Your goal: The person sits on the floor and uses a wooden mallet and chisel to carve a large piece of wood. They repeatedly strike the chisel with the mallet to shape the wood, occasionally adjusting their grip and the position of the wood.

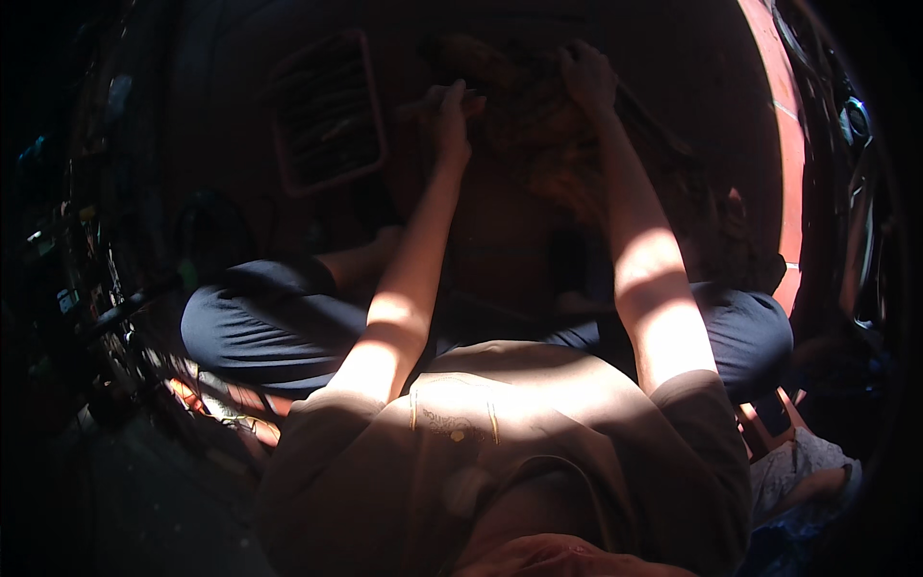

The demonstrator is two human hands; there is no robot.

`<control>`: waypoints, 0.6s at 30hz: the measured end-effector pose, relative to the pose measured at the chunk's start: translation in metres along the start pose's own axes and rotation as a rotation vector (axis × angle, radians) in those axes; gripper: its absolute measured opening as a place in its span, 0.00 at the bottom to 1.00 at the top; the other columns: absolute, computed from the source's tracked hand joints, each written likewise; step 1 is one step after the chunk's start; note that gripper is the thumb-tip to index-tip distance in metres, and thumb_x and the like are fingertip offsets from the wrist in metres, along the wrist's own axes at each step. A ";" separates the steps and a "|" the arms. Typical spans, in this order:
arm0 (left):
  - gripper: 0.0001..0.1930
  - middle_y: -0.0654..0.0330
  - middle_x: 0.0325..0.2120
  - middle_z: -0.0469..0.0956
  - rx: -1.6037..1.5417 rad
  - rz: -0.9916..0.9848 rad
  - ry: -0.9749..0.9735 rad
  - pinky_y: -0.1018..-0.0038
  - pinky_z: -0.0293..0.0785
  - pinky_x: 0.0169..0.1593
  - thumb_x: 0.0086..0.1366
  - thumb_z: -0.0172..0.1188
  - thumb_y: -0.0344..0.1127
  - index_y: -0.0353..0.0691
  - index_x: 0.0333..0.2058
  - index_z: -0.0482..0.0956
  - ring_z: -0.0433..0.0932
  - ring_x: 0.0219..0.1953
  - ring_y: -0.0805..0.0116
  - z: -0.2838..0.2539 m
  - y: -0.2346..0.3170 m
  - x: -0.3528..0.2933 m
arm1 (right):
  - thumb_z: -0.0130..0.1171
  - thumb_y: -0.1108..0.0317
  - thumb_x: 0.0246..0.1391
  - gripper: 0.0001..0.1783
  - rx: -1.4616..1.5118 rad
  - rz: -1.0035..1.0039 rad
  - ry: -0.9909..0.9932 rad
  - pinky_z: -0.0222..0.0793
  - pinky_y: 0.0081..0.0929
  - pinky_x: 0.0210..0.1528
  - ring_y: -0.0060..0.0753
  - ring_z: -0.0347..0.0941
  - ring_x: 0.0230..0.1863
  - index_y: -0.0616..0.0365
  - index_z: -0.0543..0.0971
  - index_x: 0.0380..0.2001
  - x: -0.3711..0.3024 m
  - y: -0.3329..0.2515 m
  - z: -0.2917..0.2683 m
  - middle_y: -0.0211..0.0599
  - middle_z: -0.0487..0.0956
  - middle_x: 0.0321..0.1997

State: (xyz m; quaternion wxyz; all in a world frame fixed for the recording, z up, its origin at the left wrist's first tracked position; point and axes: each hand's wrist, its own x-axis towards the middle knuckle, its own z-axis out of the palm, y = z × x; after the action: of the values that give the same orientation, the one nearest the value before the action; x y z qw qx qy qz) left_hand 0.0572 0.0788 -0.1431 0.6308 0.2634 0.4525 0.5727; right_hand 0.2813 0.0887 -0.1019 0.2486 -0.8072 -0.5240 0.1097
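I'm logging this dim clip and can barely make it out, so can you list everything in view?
Tray-like crate: one, reddish rim, dark slats inside, on the floor at upper left.
Brownish bundle: one, too dark to identify, on the floor under both hands.
Slim pale tool: one, light-coloured, at the left hand; kind unclear.
Red floor strip: one, red-orange, curving along the right edge.
Dark clutter: several items, too dark to tell, along the left rim.
Legs: two, dark trousers, folded.
Shirt: one, brown, sunlit, bottom centre.
Left hand: gripping the tool.
Right hand: pressing on the bundle.
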 end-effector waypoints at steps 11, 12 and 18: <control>0.08 0.60 0.24 0.77 0.111 -0.084 -0.097 0.71 0.79 0.32 0.64 0.58 0.33 0.41 0.27 0.71 0.81 0.26 0.68 0.011 0.017 -0.005 | 0.51 0.50 0.57 0.20 -0.006 0.012 0.031 0.72 0.50 0.50 0.53 0.79 0.48 0.45 0.82 0.44 0.003 0.003 0.002 0.45 0.83 0.45; 0.08 0.59 0.24 0.77 0.063 -0.141 -0.072 0.72 0.79 0.32 0.64 0.58 0.33 0.41 0.27 0.71 0.80 0.26 0.68 0.006 0.017 -0.004 | 0.51 0.50 0.57 0.20 0.002 -0.008 0.039 0.72 0.50 0.51 0.52 0.79 0.48 0.45 0.82 0.44 0.002 0.003 0.003 0.45 0.83 0.45; 0.06 0.60 0.28 0.78 0.344 0.095 -0.102 0.69 0.79 0.36 0.64 0.59 0.36 0.43 0.33 0.73 0.81 0.28 0.65 0.007 0.001 -0.008 | 0.51 0.50 0.57 0.19 0.005 -0.001 0.007 0.72 0.49 0.51 0.52 0.78 0.49 0.45 0.82 0.45 0.004 0.002 0.003 0.44 0.82 0.46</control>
State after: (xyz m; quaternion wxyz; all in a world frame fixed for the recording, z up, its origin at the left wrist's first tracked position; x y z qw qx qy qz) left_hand 0.0634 0.0729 -0.1365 0.5708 0.4170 0.4984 0.5018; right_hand 0.2835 0.0922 -0.1054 0.2524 -0.8068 -0.5231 0.1081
